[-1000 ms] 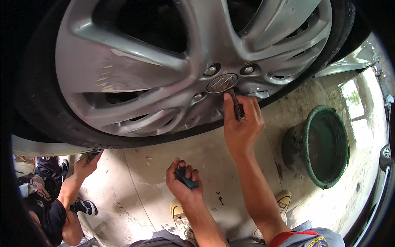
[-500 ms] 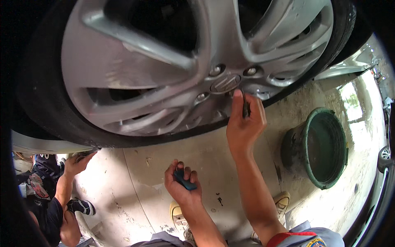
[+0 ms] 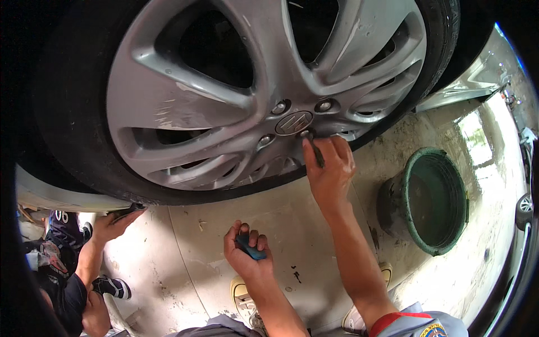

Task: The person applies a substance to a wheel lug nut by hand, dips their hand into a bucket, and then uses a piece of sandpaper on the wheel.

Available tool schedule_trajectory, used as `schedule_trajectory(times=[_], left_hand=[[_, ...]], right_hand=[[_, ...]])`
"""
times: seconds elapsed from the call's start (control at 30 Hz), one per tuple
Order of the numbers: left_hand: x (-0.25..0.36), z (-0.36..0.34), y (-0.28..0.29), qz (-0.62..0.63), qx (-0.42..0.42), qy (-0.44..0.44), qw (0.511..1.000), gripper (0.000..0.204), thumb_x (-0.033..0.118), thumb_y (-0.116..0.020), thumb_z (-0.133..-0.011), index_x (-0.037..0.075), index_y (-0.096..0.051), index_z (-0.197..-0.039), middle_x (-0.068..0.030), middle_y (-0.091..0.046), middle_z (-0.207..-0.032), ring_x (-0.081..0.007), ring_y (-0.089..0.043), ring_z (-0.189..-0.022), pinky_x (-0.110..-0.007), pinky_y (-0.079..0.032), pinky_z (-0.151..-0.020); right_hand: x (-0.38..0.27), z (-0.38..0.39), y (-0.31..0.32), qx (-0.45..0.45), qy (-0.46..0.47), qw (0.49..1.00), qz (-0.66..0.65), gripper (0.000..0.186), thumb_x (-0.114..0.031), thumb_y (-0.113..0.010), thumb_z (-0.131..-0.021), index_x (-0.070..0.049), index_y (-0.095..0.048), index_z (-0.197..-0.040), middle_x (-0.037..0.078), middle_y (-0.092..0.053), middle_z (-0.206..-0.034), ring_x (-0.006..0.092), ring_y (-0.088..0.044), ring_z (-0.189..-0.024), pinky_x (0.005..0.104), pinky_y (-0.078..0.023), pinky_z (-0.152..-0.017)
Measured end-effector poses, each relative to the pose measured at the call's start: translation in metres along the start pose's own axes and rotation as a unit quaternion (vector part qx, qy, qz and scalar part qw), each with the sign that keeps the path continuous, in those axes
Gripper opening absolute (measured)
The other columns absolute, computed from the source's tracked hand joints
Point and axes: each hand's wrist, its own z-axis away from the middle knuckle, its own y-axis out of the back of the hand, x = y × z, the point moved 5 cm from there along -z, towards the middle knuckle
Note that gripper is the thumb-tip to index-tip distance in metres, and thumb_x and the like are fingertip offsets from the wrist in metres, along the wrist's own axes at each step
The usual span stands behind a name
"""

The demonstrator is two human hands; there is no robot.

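Note:
A grey alloy wheel (image 3: pixel 264 73) with a black tyre (image 3: pixel 78 140) fills the upper part of the view. Its spokes are wet and one has pale scratches. My right hand (image 3: pixel 332 174) is closed around a thin dark strip or tool (image 3: pixel 318 154) whose kind I cannot make out. The fingertips reach a wheel bolt (image 3: pixel 305 133) just below the oval centre cap (image 3: pixel 293 123). Lower down, away from the wheel, my left hand (image 3: pixel 252 264) is curled palm up around a small dark-blue piece (image 3: pixel 251 250), perhaps a folded pad; the fingers partly cover it.
A dark-green bucket (image 3: pixel 409 185) of murky water stands on the floor to the right. At the left, another person's hand (image 3: pixel 112 226) holds a dark thing against the lower car body (image 3: pixel 67 197). The concrete floor (image 3: pixel 191 247) is wet at the right.
The wheel now sits lower and sharper in view. My right hand has shifted slightly down and left, still near the bolt. The left hand stays curled on the blue piece.

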Motion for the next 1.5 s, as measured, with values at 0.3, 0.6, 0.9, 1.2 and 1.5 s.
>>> schedule_trajectory(times=[0.3,0.6,0.9,1.2,1.5], left_hand=[[-0.016,0.0,0.005,0.019,-0.03,0.063,0.997,0.011,0.017,-0.053,-0.087,0.007,-0.059,-0.084,-0.0023,-0.059,-0.074,-0.0119,-0.045,-0.048,-0.026,-0.033,-0.042],[-0.065,0.013,-0.012,0.006,-0.036,0.117,0.992,0.013,0.019,-0.054,-0.086,0.007,-0.059,-0.087,-0.0015,-0.057,-0.075,-0.0116,-0.044,-0.05,-0.025,-0.033,-0.044],[-0.058,0.007,-0.014,0.011,-0.01,0.099,0.995,0.013,0.02,-0.056,-0.085,0.007,-0.058,-0.087,-0.0012,-0.056,-0.075,-0.0114,-0.043,-0.05,-0.025,-0.033,-0.046],[-0.048,0.003,-0.014,0.005,-0.025,0.07,0.997,0.013,0.021,-0.056,-0.084,0.008,-0.058,-0.088,0.0005,-0.054,-0.074,-0.0094,-0.042,-0.05,-0.024,-0.031,-0.045],[-0.073,0.01,-0.017,0.014,-0.033,0.113,0.993,0.012,0.019,-0.058,-0.083,0.007,-0.058,-0.086,-0.0007,-0.054,-0.072,-0.0095,-0.04,-0.05,-0.023,-0.03,-0.045]], right_hand=[[0.061,-0.023,0.167,0.034,-0.176,0.943,0.281,0.015,-0.011,-0.058,-0.086,-0.001,-0.064,-0.096,0.015,-0.063,-0.089,0.0363,-0.061,-0.084,0.0409,-0.048,-0.072],[0.172,0.002,0.17,-0.647,-0.124,0.553,0.51,0.028,-0.016,-0.061,-0.078,-0.003,-0.066,-0.103,0.018,-0.064,-0.108,0.0335,-0.062,-0.099,0.044,-0.048,-0.083],[0.342,0.107,0.253,-0.618,-0.229,0.562,0.5,0.032,-0.02,-0.057,-0.083,-0.004,-0.065,-0.108,0.02,-0.059,-0.117,0.0303,-0.057,-0.111,0.0443,-0.045,-0.093],[0.397,0.106,0.275,-0.644,-0.295,0.655,0.262,0.035,-0.03,-0.057,-0.084,-0.004,-0.066,-0.105,0.022,-0.063,-0.109,0.0331,-0.061,-0.103,0.042,-0.047,-0.09],[0.46,0.149,0.267,-0.675,-0.148,0.57,0.445,0.038,-0.028,-0.053,-0.084,-0.004,-0.064,-0.111,0.021,-0.061,-0.114,0.035,-0.06,-0.103,0.0461,-0.046,-0.091]])
